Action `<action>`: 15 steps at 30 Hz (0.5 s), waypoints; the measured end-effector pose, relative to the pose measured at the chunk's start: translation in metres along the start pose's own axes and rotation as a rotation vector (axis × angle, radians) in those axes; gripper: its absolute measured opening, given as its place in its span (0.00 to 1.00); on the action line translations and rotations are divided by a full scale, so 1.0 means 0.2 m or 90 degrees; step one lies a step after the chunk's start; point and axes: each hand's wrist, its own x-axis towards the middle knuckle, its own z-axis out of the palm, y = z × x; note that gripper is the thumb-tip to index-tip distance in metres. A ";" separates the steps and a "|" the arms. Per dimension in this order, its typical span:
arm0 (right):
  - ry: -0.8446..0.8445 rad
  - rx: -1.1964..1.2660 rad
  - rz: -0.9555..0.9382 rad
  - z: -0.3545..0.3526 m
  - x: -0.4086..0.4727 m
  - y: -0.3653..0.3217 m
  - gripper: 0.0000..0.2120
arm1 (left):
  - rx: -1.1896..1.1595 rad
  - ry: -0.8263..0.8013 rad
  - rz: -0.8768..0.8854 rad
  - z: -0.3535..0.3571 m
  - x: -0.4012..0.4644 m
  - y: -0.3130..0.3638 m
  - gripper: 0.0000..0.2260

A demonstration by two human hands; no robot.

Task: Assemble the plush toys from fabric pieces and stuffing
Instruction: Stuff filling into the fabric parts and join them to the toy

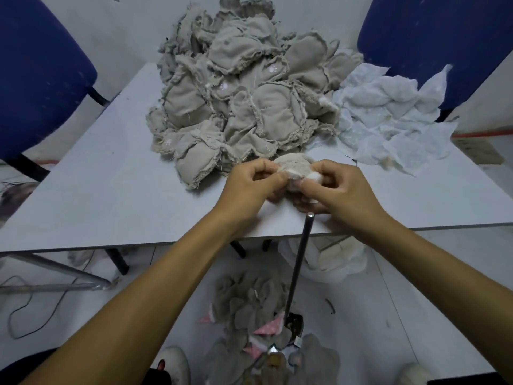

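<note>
From the head view, both hands meet just above the near edge of the pale grey bench (116,173). The left hand (251,187) and the right hand (337,190) hold between them a small beige plush fabric piece (291,165), with a tuft of white stuffing (315,177) showing at its right end. The fingers (266,169) of the left hand are curled and pinch the left side of the piece; those of the right hand are curled round its right end and the stuffing (how far the stuffing reaches inside cannot be told).

Just behind the hands, a large heap of beige unstuffed fabric shells with frayed seams (236,101) covers the middle and far part of the bench. To its right, touching it, lies a loose pile of thin white fabric scraps (388,120).

A dark metal rod (299,262) stands tilted from the floor, its rounded top just below the right hand. Around its base on the floor lie grey plush toy parts with pink spotted patches (255,315). A cream bundle of cloth (333,259) sits under the bench edge. Blue padded chairs (41,73) stand at the far left and far right.
</note>
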 end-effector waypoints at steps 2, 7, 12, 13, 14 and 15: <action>0.050 -0.002 0.015 0.01 0.00 0.01 0.11 | -0.011 -0.016 0.008 0.00 -0.01 0.00 0.04; 0.154 -0.131 0.004 0.06 0.03 0.00 0.14 | 0.127 0.009 0.101 0.03 -0.05 0.01 0.08; 0.104 -0.040 0.040 0.05 0.07 -0.01 0.16 | 0.150 0.070 0.034 0.04 -0.03 0.05 0.09; 0.055 -0.020 0.044 0.05 0.06 -0.02 0.14 | 0.148 0.108 0.009 0.02 -0.01 0.05 0.09; 0.033 -0.040 0.036 0.06 0.05 -0.02 0.12 | 0.160 0.135 0.010 0.00 0.01 0.05 0.09; 0.044 -0.071 0.019 0.07 0.04 -0.02 0.12 | 0.195 0.140 0.042 0.00 0.01 0.04 0.08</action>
